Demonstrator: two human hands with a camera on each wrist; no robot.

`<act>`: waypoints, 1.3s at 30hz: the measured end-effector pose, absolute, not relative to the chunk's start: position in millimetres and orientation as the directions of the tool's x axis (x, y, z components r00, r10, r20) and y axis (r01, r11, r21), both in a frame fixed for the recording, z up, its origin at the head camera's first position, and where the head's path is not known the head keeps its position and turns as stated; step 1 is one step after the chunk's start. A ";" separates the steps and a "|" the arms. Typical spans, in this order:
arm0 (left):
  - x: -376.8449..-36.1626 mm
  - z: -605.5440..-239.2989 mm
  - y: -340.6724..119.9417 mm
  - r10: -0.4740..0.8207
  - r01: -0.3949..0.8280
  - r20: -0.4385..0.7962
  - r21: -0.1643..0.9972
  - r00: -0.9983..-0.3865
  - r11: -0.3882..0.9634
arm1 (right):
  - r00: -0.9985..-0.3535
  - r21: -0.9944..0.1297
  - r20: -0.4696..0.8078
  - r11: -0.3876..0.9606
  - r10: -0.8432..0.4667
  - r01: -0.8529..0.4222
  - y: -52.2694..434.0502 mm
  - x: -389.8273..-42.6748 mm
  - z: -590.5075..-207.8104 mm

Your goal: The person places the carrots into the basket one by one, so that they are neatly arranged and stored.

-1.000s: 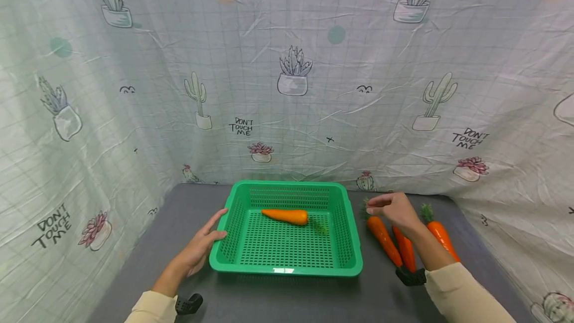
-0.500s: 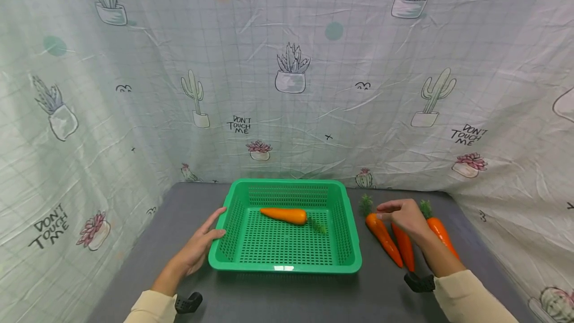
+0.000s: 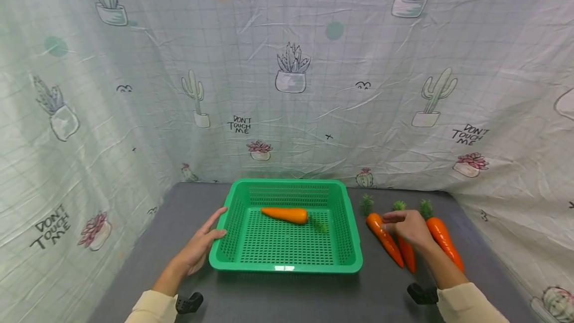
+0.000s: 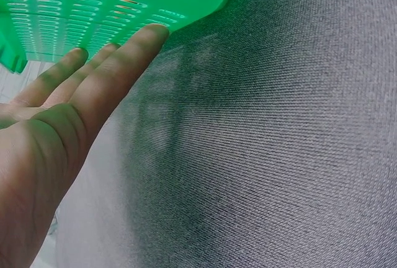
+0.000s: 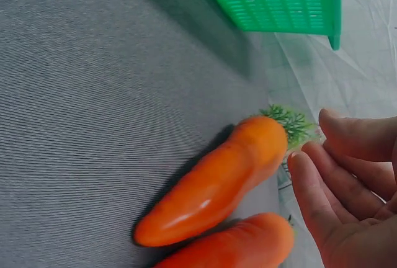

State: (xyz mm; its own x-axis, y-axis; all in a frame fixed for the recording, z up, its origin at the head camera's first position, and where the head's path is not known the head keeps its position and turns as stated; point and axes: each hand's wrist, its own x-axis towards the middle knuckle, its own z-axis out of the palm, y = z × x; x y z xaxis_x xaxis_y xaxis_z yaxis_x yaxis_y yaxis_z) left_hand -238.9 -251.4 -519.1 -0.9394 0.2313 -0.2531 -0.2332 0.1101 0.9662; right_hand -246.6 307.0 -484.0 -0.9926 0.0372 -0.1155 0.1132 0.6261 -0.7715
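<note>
A green slotted plastic basket [image 3: 287, 268] stands on the dark table, with one orange carrot [image 3: 284, 215] lying inside. My left hand [image 3: 199, 249] is at its left side, thumb and forefinger at the rim; straight fingers [image 4: 124, 66] lie along the slotted wall [image 4: 87, 7] in the left wrist view. Right of the basket, my right hand [image 3: 409, 227] hovers over the carrots, fingers slightly bent, nothing between them. Nearest its fingertips are the left carrot [image 3: 386, 243] and the middle carrot [image 3: 406, 254], whose upper part is partly hidden behind the hand.
A third loose carrot [image 3: 444, 241] with a green top lies right of my right hand, partly behind the forearm. A cactus-print curtain [image 3: 287, 128] hangs behind and along both sides of the grey cloth-covered table [image 3: 287, 298].
My right hand has moved right and nearer to me, from the left carrot's leafy top toward the middle carrot, uncovering both tops. The left hand keeps its place at the basket.
</note>
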 end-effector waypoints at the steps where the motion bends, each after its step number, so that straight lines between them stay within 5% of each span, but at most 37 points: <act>1: -239.1 -519.0 -251.4 0.226 -0.236 -0.255 0.966 -0.940 0.110 | -0.993 -0.774 -0.114 0.623 0.037 0.112 306.9 -246.0 -485.9; 39: -236.4 -517.5 -248.9 0.213 -0.216 -0.237 0.969 -0.948 0.116 | -0.980 -0.722 -0.074 0.667 0.186 0.181 283.4 -250.4 -526.3</act>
